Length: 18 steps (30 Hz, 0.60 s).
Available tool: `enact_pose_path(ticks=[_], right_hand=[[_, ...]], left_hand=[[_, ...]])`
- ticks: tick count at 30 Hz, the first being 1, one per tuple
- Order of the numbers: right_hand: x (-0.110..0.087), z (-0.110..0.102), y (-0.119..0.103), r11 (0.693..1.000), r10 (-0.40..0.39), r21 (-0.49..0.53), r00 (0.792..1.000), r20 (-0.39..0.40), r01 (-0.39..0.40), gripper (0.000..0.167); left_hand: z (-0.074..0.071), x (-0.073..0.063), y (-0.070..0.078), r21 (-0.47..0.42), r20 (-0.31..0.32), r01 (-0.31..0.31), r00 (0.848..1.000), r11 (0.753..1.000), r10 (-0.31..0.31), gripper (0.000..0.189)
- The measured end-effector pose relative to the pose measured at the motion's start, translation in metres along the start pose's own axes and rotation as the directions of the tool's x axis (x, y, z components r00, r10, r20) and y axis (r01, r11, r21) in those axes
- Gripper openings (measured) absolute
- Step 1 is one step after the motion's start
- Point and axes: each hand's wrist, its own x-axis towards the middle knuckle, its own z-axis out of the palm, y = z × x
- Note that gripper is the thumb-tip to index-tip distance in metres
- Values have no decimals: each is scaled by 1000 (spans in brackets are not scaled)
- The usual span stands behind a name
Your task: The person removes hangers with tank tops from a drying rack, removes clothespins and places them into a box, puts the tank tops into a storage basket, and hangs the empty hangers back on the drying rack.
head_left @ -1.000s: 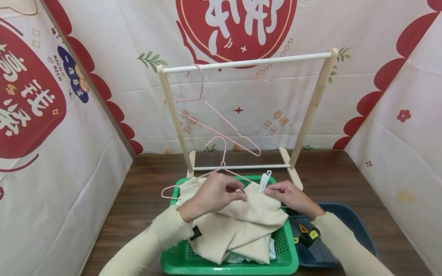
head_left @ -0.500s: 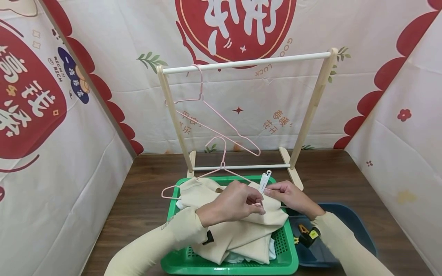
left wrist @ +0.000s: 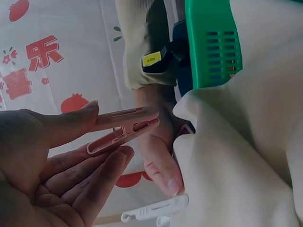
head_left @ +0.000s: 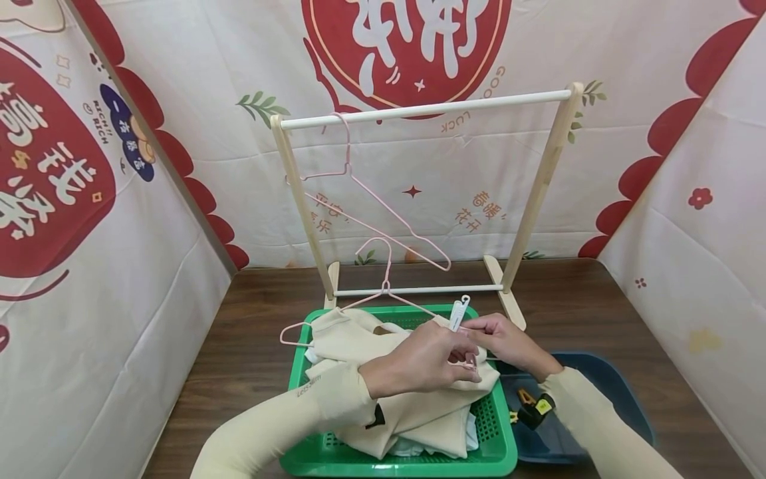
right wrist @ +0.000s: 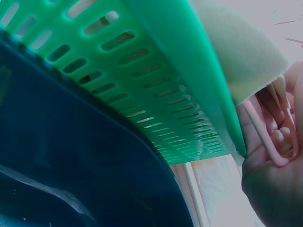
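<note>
My left hand (head_left: 419, 359) holds a pink clothespin (left wrist: 142, 115) by its handles between thumb and fingers, close to my right hand (head_left: 505, 340). In the left wrist view, the clothespin's nose points at the right hand. That right hand grips the end of a pink clothes hanger (right wrist: 280, 161) together with the edge of a cream garment (head_left: 353, 336). Beside its fingertips a white clothespin (head_left: 459, 314) stands up at the garment's top edge; where it bites is hidden. The garment drapes over a green basket (head_left: 395, 470), with the hanger's hook rising behind it.
A wooden rack (head_left: 544, 179) with a white top bar stands behind the basket. Another pink hanger (head_left: 383, 199) hangs from it at the left. Right of the basket sits a dark blue tray (head_left: 598, 372), partly under my right forearm. Pale cloth shows below the garment.
My left hand has moved rightward across the garment with the pink clothespin, from the garment's middle to beside my right hand. The right hand and the white clothespin have stayed in place.
</note>
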Motion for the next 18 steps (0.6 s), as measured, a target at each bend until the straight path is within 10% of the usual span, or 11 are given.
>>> enact_pose_path(ticks=[18], right_hand=[[1,2,-5,996,-21,92,1000,6,21,23]], left_hand=[[23,13,5,-31,55,-24,998,999,25,23]])
